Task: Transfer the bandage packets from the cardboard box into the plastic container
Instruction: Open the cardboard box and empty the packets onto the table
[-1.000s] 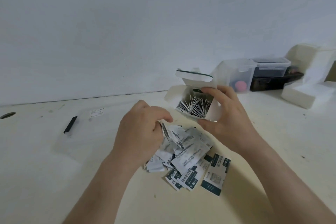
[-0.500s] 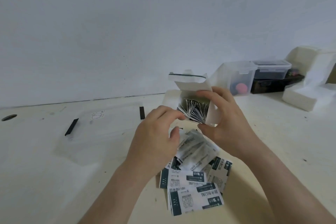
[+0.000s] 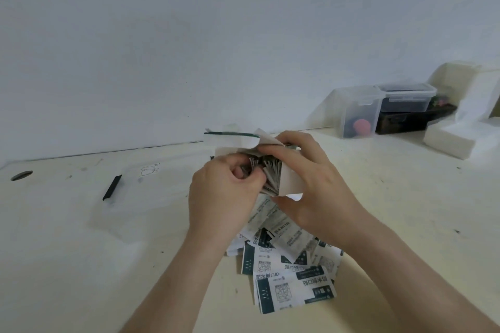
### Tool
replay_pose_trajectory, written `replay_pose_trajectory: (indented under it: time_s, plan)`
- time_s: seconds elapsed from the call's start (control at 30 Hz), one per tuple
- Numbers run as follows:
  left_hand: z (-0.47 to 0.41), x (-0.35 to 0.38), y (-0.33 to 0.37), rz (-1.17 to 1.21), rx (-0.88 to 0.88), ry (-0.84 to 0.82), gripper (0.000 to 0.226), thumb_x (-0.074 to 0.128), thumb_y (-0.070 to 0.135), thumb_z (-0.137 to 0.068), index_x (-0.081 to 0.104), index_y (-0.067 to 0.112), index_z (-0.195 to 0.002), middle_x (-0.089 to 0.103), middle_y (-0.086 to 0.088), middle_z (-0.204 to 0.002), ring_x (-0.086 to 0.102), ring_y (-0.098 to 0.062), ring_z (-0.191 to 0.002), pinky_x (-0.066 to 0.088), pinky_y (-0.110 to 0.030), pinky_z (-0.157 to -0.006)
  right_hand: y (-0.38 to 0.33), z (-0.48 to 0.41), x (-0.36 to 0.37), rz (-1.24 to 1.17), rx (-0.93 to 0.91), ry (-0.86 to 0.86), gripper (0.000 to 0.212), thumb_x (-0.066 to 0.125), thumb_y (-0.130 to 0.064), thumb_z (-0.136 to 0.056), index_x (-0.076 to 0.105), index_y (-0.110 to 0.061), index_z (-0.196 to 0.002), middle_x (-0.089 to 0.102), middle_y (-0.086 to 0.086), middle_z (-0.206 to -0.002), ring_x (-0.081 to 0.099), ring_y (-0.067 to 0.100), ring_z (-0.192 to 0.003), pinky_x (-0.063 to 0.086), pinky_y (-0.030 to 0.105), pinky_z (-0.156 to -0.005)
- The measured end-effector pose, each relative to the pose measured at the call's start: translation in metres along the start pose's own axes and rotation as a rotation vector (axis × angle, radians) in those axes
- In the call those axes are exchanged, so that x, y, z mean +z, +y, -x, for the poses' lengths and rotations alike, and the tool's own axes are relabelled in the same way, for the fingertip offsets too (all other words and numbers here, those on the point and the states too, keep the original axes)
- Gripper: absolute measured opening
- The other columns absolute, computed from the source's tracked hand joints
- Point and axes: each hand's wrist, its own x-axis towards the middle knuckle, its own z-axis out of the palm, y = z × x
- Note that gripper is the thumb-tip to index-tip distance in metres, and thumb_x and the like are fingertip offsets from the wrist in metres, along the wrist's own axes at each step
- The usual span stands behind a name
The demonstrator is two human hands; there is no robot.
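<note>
Two hands are in view, the left hand and the right hand. One cardboard box sits between them, holding a packed bunch of bandage packets too tight to count. On the near counter a loose pile of packets overlaps; about eight can be made out, the rest hidden. Far right stand two clear lidded tubs, one dark case and two white foam blocks. Far left lie one black strip and one round hole.

Packets white, dark-teal bands; box white; table cream.
</note>
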Motion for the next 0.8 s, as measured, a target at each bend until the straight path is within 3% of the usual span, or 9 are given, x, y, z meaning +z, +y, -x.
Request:
replay_pose_trajectory:
  time_s: [0.13,0.23,0.27,0.37,0.5,0.6,0.67,0.73,0.8]
  plan:
    - [0.003,0.001,0.003,0.111,0.012,0.067,0.011,0.071,0.021,-0.079,0.073,0.026,-0.07,0.056,0.001,-0.053,0.045,-0.007,-0.05,0.041,-0.025,-0.056,0.003,0.0,-0.002,-0.014,0.038,0.034,0.076,0.082,-0.006,-0.066,0.053,-0.024,-0.133,0.039,-0.008,-0.133,0.046,0.014,-0.122,0.04,0.022,-0.101]
    - [0.001,-0.015,0.011,0.121,0.143,0.188,0.026,0.073,0.018,-0.078,0.064,0.04,-0.066,0.061,0.005,-0.059,0.051,-0.007,-0.057,0.04,-0.012,-0.055,0.017,0.001,-0.006,0.029,0.181,0.097,0.072,0.08,-0.005,-0.068,0.053,-0.019,-0.134,0.04,-0.003,-0.132,0.045,0.018,-0.122,0.039,0.023,-0.103]
    - [-0.001,-0.022,0.012,0.12,0.16,0.201,0.03,0.074,0.018,-0.077,0.062,0.043,-0.065,0.062,0.007,-0.059,0.054,-0.008,-0.06,0.042,-0.009,-0.056,0.024,0.001,-0.009,0.025,0.253,0.116,0.07,0.08,-0.004,-0.069,0.054,-0.019,-0.132,0.04,-0.004,-0.13,0.045,0.018,-0.121,0.035,0.017,-0.103]
    - [-0.006,-0.036,0.008,0.046,0.115,-0.024,0.028,0.075,0.014,-0.077,0.069,0.039,-0.066,0.068,0.014,-0.066,0.061,-0.004,-0.065,0.045,-0.005,-0.058,0.04,0.001,-0.017,-0.069,0.454,0.185,0.066,0.08,-0.006,-0.071,0.053,-0.019,-0.13,0.038,-0.005,-0.124,0.042,0.01,-0.115,0.023,-0.006,-0.087]
    - [-0.004,-0.032,-0.001,-0.298,0.159,-0.442,0.045,0.055,-0.002,-0.082,0.069,0.039,-0.095,0.06,0.022,-0.107,0.053,0.0,-0.093,0.039,-0.014,-0.082,0.044,0.0,-0.021,-0.131,0.47,0.243,0.071,0.08,-0.009,-0.072,0.048,-0.022,-0.134,0.041,-0.007,-0.126,0.033,-0.006,-0.108,0.022,-0.004,-0.083]
    - [-0.001,-0.02,-0.003,-0.35,0.314,-0.212,0.051,0.046,-0.009,-0.082,0.069,0.027,-0.11,0.054,0.014,-0.117,0.044,-0.004,-0.108,0.03,-0.013,-0.093,0.036,0.0,-0.02,-0.102,0.33,0.201,0.077,0.081,-0.006,-0.071,0.044,-0.022,-0.136,0.042,-0.007,-0.13,0.033,-0.009,-0.111,0.019,-0.008,-0.09]
    - [0.002,-0.014,0.0,-0.213,0.422,-0.041,0.039,0.052,-0.006,-0.085,0.072,0.019,-0.107,0.061,0.01,-0.11,0.054,-0.008,-0.102,0.041,-0.017,-0.088,0.029,0.0,-0.021,-0.158,0.254,0.139,0.084,0.081,-0.006,-0.07,0.037,-0.025,-0.139,0.041,-0.01,-0.135,0.036,-0.008,-0.118,0.022,-0.004,-0.095]
    - [0.004,-0.009,0.001,-0.137,0.47,-0.009,0.028,0.059,0.003,-0.088,0.073,0.018,-0.107,0.064,0.01,-0.106,0.057,-0.007,-0.095,0.046,-0.018,-0.081,0.021,-0.001,-0.022,-0.335,0.238,0.081,0.093,0.082,-0.006,-0.071,0.029,-0.031,-0.142,0.042,-0.013,-0.136,0.04,-0.006,-0.125,0.032,0.003,-0.097]
    - [0.004,-0.004,-0.002,-0.176,0.467,-0.031,0.024,0.062,0.011,-0.088,0.072,0.021,-0.108,0.064,0.011,-0.106,0.053,-0.005,-0.092,0.04,-0.012,-0.08,0.015,0.0,-0.024,-0.51,0.279,0.03,0.102,0.085,-0.009,-0.07,0.021,-0.041,-0.142,0.046,-0.012,-0.13,0.043,-0.009,-0.123,0.042,0.012,-0.092]
